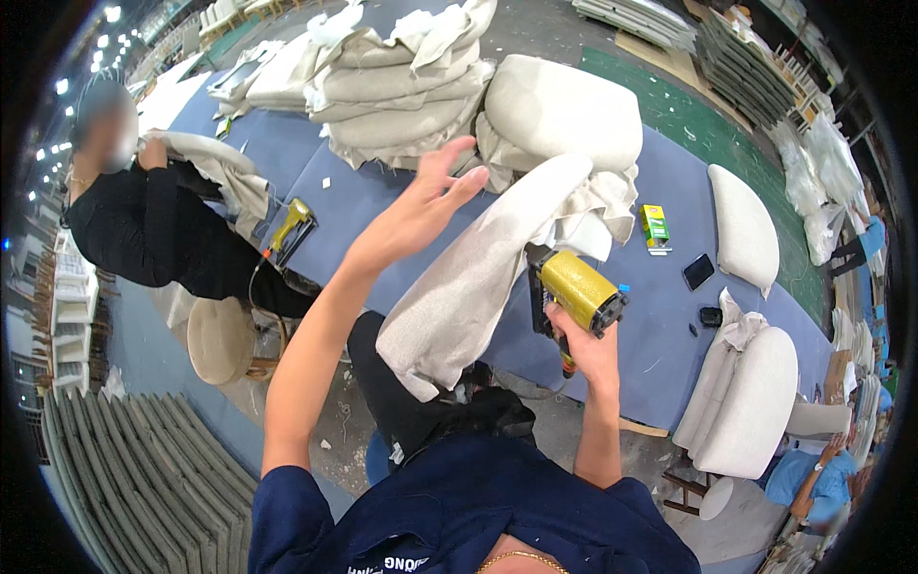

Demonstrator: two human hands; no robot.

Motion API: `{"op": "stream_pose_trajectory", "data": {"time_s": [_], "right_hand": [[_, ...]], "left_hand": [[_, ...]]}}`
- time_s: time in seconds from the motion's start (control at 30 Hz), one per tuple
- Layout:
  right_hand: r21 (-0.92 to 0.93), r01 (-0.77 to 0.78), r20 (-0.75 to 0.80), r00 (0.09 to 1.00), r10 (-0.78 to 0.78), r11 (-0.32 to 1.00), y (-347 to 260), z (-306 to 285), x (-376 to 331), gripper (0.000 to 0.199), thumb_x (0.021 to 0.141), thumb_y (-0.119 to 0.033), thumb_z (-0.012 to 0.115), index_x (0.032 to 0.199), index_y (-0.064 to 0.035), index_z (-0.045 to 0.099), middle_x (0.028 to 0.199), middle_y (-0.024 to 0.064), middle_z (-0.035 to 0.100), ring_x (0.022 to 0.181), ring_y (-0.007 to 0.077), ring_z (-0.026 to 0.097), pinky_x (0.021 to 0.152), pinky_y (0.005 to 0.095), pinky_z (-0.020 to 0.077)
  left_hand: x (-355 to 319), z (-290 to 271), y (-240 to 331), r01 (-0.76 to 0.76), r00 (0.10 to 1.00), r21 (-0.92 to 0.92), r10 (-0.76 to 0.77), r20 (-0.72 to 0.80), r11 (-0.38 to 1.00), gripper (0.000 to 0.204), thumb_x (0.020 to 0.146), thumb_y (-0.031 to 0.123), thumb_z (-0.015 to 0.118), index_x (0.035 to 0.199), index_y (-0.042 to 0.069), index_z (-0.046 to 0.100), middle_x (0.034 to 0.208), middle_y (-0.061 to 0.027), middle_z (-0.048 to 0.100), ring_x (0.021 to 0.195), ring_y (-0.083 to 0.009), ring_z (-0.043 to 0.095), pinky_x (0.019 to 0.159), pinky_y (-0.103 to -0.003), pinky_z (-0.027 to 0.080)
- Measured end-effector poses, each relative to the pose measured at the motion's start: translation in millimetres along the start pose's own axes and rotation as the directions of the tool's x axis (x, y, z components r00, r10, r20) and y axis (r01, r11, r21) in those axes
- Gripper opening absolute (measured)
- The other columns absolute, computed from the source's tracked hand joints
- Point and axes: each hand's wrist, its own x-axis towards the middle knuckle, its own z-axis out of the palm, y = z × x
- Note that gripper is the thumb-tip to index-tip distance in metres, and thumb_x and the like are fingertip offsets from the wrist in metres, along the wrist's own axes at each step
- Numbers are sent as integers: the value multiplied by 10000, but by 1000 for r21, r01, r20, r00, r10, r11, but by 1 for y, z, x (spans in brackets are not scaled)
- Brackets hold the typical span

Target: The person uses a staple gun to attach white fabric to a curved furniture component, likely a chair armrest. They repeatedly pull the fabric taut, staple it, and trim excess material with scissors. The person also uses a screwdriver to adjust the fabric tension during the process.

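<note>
My right hand (585, 346) is wrapped around the grip of a yellow and black pneumatic staple gun (581, 290). The gun's nose touches or nearly touches the loose fabric on the far side of an upholstered chair pad (478, 268). That pad, covered in light beige cloth, is tilted from the table edge down toward my lap. Over its upper left side my left hand (427, 208) is raised with the fingers spread, holding nothing. Loose folds of cover fabric (604, 206) bunch at the pad's far right edge.
Behind the pad stand a stack of beige covered pads (397, 91) and a rounded white cushion (564, 110). A green and yellow box (655, 228) and a phone (698, 272) lie rightward on the blue table (660, 335). Another staple gun (292, 230) lies near a co-worker (163, 210) at left.
</note>
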Motion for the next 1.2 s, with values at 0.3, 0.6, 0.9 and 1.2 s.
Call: {"op": "stream_pose_trajectory", "data": {"time_s": [0.3,0.6,0.9,1.2], "right_hand": [[138,79,13,997,-82,987,30,33,17,352,875,-133,787,1178,13,682,1051,76,733,929,145,680,845,299,528],[-4,422,-100,902,-420,907,76,99,78,373,811,-154,830,1106,10,672,996,128,688,922,224,652,850,346,507],[357,121,125,976,-175,926,-4,63,123,310,856,-120,800,1112,17,691,948,54,729,851,138,668,805,303,532],[236,184,172,958,-227,954,-12,62,128,338,851,-130,808,1145,1,704,1038,81,748,928,153,685,853,313,530]], "left_hand": [[107,36,-19,253,913,-57,-219,345,966,705,1075,559,344,1541,33,405,1561,-103,449,1394,-224,432,1171,-338,305],[52,-4,6,64,993,712,-116,25,699,611,1090,498,294,1531,77,339,1471,-261,482,1342,-421,488,1134,-498,346],[42,4,6,-7,993,904,113,-46,428,582,1012,258,569,1531,141,334,1243,-250,571,788,-503,662,701,-546,549],[42,2,6,-87,992,876,120,33,474,682,980,204,612,1574,169,281,1292,-240,551,844,-492,662,773,-546,539]]}}
